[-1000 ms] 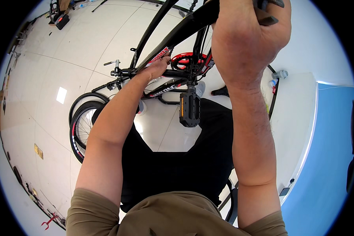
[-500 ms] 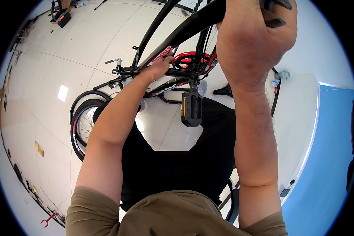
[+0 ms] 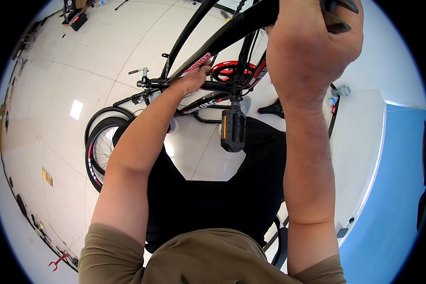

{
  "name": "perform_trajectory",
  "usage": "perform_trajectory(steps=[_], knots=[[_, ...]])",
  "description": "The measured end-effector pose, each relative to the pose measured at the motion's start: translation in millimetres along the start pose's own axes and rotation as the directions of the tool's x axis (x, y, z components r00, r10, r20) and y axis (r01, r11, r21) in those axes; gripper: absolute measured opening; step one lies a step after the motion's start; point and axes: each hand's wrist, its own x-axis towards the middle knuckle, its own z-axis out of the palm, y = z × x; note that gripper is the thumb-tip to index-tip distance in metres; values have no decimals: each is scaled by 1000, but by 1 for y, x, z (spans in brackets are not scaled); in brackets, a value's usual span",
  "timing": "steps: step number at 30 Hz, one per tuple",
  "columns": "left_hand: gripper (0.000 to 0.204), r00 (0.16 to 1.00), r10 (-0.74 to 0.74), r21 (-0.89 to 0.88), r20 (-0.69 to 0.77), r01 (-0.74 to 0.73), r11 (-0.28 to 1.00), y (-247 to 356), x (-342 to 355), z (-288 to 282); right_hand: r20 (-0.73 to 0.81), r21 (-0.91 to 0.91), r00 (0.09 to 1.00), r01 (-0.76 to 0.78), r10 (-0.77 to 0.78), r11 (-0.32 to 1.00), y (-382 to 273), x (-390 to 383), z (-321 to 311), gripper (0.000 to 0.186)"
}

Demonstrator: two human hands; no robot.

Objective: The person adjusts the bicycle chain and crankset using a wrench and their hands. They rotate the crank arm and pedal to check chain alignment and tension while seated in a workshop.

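A black bicycle frame (image 3: 222, 41) with red-and-white lettering stretches over my lap, tilted up toward the upper right. My left hand (image 3: 193, 82) is closed around one of its tubes, close to the red chainring (image 3: 227, 67). Raised close to the camera, my right hand (image 3: 315, 59) grips the upper end of the frame. Dark metal ends stick out past its fingers, and the fingertips are hidden. A black pedal (image 3: 233, 131) with an orange reflector hangs from the crank between my knees.
A wheel with a black tyre (image 3: 93, 163) lies left of my leg. Beyond my left forearm is a silver lever part (image 3: 144, 75). A black saddle (image 3: 271, 110) and a clear bottle (image 3: 344, 90) are at the right. A blue wall panel (image 3: 388, 189) stands far right.
My right hand has shifted slightly right and down. The frame, pedal and my left hand have moved a little to the right with it. Both grips stay the same.
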Motion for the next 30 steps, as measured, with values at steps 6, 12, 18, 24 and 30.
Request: perform_trajectory(steps=[6,12,18,24,30], knots=[[21,995,44,106,-95,-33,994,-21,7,2,59,-51,998,38,-35,998,-6,1,-2,5],[10,991,65,72,-120,-57,996,-12,2,2,31,-25,999,36,-35,999,-4,1,-1,4],[10,996,16,41,-87,-12,999,-5,0,-1,16,-2,999,28,-28,1000,-5,0,2,4],[10,998,-40,-5,-54,40,999,7,-3,-2,43,-31,996,73,-72,997,-3,2,-1,4],[9,999,1,77,-43,2,997,10,-2,-5,44,-44,994,101,-99,994,1,2,-2,4]])
